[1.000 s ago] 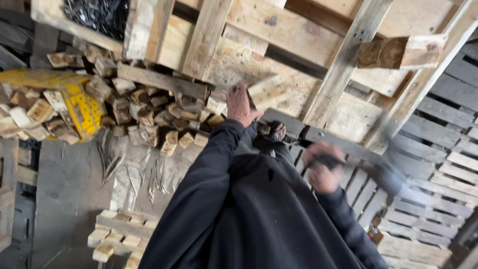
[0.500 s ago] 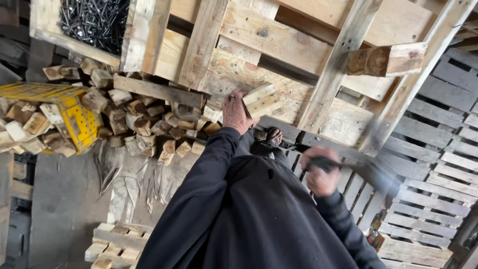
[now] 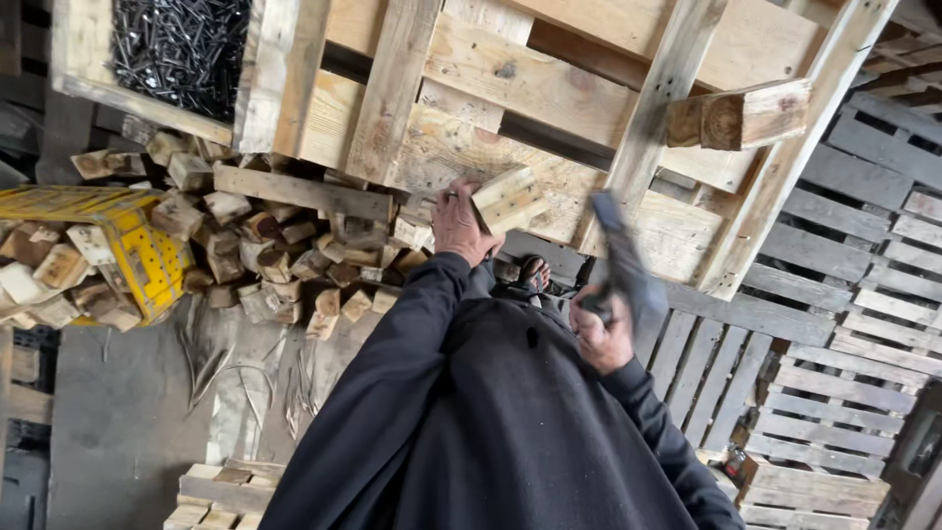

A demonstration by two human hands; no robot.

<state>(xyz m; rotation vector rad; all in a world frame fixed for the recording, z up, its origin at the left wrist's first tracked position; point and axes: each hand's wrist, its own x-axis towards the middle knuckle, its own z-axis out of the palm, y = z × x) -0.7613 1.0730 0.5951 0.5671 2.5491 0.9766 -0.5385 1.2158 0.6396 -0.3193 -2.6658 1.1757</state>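
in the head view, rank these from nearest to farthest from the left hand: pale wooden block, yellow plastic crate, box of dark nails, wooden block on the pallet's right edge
From the left hand:
1. Pale wooden block: held in its fingers, just to the right.
2. Wooden block on the pallet's right edge: up and to the right.
3. Box of dark nails: upper left corner.
4. Yellow plastic crate: far left, holding wood scraps.
Items 2 and 3 are nearly too close to call.

Even, soft daylight — faint shadows; hammer (image 3: 620, 257) motion-blurred, perhaps slight edge distortion.
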